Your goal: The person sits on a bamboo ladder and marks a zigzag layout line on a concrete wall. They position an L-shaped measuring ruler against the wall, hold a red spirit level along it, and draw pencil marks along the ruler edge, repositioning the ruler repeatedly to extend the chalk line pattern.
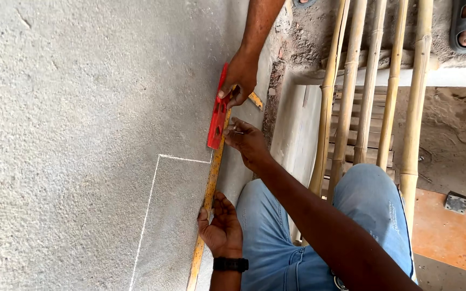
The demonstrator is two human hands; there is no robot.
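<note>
Blue-jeaned knees point(373, 215) up close, rough grey plastered wall point(71, 108) with chalk lines.
Left hand point(221, 229) presses flat the long yellow wooden ruler point(207, 199); right hand point(246, 140) pinches chalk, I think; another person's hand point(239, 75) grips the red spirit level point(218, 116).

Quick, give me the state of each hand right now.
Left hand: open, palm pressing the yellow ruler against the wall.
Right hand: fingers pinched at the ruler's edge beside the red level; what it holds cannot be told.
</note>
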